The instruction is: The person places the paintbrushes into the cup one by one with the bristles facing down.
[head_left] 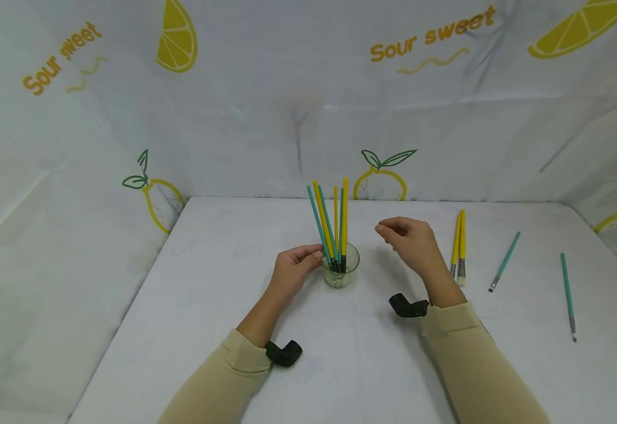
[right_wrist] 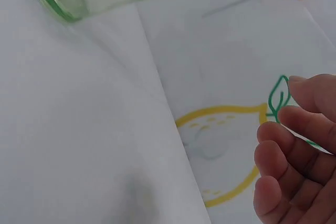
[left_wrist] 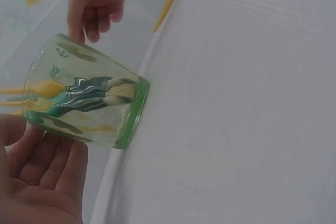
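A clear glass [head_left: 349, 265] with a green-tinted base stands on the white table. Several yellow and turquoise paintbrushes [head_left: 329, 224] lean in it, handles up and bristles down; the left wrist view shows the bristles [left_wrist: 119, 92] through its wall. My left hand [head_left: 293, 271] holds the glass at its left side near the rim, thumb and fingers against it. To the right of the glass and apart from it, my right hand [head_left: 410, 240] hovers above the table. Its fingers [right_wrist: 273, 153] are loosely bent with nothing between them.
Right of my right arm lie two yellow paintbrushes [head_left: 462, 241] side by side. Farther right are one turquoise paintbrush [head_left: 505, 260] and another turquoise paintbrush [head_left: 567, 288]. A lemon-printed white sheet [head_left: 266, 118] hangs behind the table.
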{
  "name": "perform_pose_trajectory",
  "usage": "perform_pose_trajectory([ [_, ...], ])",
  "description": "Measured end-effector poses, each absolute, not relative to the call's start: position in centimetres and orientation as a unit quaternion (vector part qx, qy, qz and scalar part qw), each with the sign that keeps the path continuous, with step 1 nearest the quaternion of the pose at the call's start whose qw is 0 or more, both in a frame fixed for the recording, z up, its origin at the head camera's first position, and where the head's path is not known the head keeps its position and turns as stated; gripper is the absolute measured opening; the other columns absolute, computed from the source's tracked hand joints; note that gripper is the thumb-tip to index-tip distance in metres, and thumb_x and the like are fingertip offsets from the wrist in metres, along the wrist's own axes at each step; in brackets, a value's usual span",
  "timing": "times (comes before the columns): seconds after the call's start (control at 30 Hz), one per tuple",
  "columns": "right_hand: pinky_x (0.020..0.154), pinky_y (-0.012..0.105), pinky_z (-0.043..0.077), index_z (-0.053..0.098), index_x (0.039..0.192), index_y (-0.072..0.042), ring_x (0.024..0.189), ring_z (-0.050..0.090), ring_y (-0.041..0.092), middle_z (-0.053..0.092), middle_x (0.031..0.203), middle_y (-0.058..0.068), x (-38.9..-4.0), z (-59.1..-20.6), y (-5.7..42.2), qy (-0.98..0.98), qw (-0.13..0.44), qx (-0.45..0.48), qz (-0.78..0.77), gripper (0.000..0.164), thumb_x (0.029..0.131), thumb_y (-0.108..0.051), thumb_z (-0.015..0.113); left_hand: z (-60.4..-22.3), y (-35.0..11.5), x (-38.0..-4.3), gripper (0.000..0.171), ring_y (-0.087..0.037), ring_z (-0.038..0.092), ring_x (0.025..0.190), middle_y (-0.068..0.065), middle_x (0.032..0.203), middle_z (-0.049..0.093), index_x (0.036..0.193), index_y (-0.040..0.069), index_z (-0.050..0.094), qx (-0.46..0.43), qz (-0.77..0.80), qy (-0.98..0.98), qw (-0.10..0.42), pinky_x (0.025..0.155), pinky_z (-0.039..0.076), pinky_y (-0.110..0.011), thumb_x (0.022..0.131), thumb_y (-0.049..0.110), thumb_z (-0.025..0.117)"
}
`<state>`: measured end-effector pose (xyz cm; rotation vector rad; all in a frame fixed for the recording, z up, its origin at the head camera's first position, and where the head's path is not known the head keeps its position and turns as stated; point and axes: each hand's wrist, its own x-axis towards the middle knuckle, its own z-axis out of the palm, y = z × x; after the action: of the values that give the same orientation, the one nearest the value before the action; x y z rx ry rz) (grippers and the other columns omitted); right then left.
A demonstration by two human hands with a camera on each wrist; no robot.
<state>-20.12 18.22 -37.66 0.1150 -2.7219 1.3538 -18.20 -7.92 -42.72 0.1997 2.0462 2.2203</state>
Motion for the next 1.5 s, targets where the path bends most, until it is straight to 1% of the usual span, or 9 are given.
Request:
perform_pose_trajectory([
  [0.2, 0.078, 0.037, 0.05, 0.068, 0.122, -0.009, 0.103, 0.061, 0.029, 0.068, 0.115, 0.015, -19.9, -37.1, 22.5, -0.913, 0.094, -0.036, 0.395, 0.051, 0.096, -0.051, 0.055, -42.8, -7.9, -18.2, 0.029, -0.019, 0.07, 0.103, -0.02, 0.119, 0.069, 0.12, -0.006, 0.066, 0.065, 0.731, 0.676, 0.063, 0.095, 0.055, -0.03, 0.097, 0.01, 0.061],
  [0.33, 0.076, 0.036, 0.048, 0.066, 0.124, -0.006, 0.105, 0.058, 0.031, 0.065, 0.117, 0.018, -19.8, -37.1, 25.1, -0.918, 0.097, -0.079, 0.376, 0.053, 0.097, -0.049, 0.053, -42.9, -7.9, -18.3, 0.03, -0.018, 0.07, 0.103, -0.02, 0.12, 0.068, 0.12, -0.006, 0.066, 0.061, 0.733, 0.675, 0.066, 0.095, 0.054, -0.03, 0.097, 0.011, 0.061],
  [0.53, 0.07, 0.028, 0.047, 0.062, 0.127, -0.001, 0.101, 0.055, 0.029, 0.06, 0.121, 0.019, -19.7, -37.6, 28.0, -0.916, 0.062, -0.156, 0.365, 0.054, 0.098, -0.045, 0.051, -42.8, -8.0, -18.2, 0.028, -0.018, 0.07, 0.101, -0.019, 0.118, 0.069, 0.118, -0.005, 0.067, 0.06, 0.732, 0.676, 0.063, 0.095, 0.055, -0.03, 0.097, 0.011, 0.061],
  [0.67, 0.068, 0.029, 0.047, 0.061, 0.126, 0.003, 0.098, 0.056, 0.032, 0.06, 0.122, 0.024, -19.7, -38.1, 29.0, -0.918, 0.035, -0.183, 0.35, 0.051, 0.099, -0.039, 0.052, -42.8, -8.0, -18.2, 0.028, -0.018, 0.07, 0.101, -0.02, 0.117, 0.069, 0.118, -0.005, 0.068, 0.059, 0.733, 0.674, 0.062, 0.094, 0.055, -0.03, 0.096, 0.011, 0.062],
  [0.87, 0.068, 0.037, 0.049, 0.061, 0.123, 0.008, 0.095, 0.057, 0.036, 0.06, 0.119, 0.029, -19.5, -38.9, 30.0, -0.927, 0.007, -0.196, 0.319, 0.043, 0.095, -0.024, 0.058, -42.8, -8.0, -18.2, 0.03, -0.016, 0.07, 0.102, -0.021, 0.12, 0.068, 0.121, -0.006, 0.066, 0.057, 0.734, 0.673, 0.063, 0.094, 0.055, -0.03, 0.097, 0.011, 0.061],
  [1.0, 0.069, 0.038, 0.048, 0.061, 0.122, 0.008, 0.094, 0.056, 0.037, 0.061, 0.116, 0.03, -19.5, -39.3, 30.4, -0.933, -0.002, -0.188, 0.307, 0.04, 0.09, -0.016, 0.058, -42.8, -7.9, -18.2, 0.03, -0.015, 0.069, 0.101, -0.021, 0.12, 0.068, 0.121, -0.007, 0.066, 0.057, 0.736, 0.671, 0.064, 0.095, 0.055, -0.031, 0.097, 0.011, 0.061],
  [1.13, 0.07, 0.037, 0.048, 0.061, 0.123, 0.007, 0.094, 0.056, 0.036, 0.062, 0.116, 0.029, -19.7, -39.7, 30.4, -0.932, -0.009, -0.191, 0.309, 0.041, 0.089, -0.016, 0.059, -42.8, -8.0, -18.3, 0.029, -0.015, 0.07, 0.101, -0.019, 0.118, 0.069, 0.12, -0.005, 0.067, 0.058, 0.736, 0.671, 0.065, 0.095, 0.055, -0.031, 0.097, 0.011, 0.061],
  [1.37, 0.072, 0.042, 0.052, 0.059, 0.127, 0.006, 0.095, 0.059, 0.036, 0.06, 0.119, 0.03, -20.0, -40.2, 30.3, -0.93, -0.016, -0.205, 0.306, 0.046, 0.09, -0.021, 0.064, -42.6, -7.9, -18.2, 0.027, -0.018, 0.07, 0.102, -0.019, 0.116, 0.07, 0.117, -0.005, 0.068, 0.066, 0.736, 0.671, 0.058, 0.094, 0.055, -0.032, 0.096, 0.009, 0.062],
  [1.5, 0.068, 0.039, 0.052, 0.061, 0.124, 0.007, 0.09, 0.061, 0.033, 0.061, 0.117, 0.03, -20.1, -40.3, 30.4, -0.932, -0.019, -0.203, 0.301, 0.047, 0.089, -0.022, 0.067, -42.7, -8.0, -18.3, 0.026, -0.018, 0.07, 0.101, -0.019, 0.115, 0.07, 0.117, -0.005, 0.068, 0.068, 0.738, 0.668, 0.058, 0.094, 0.056, -0.031, 0.095, 0.009, 0.062],
])
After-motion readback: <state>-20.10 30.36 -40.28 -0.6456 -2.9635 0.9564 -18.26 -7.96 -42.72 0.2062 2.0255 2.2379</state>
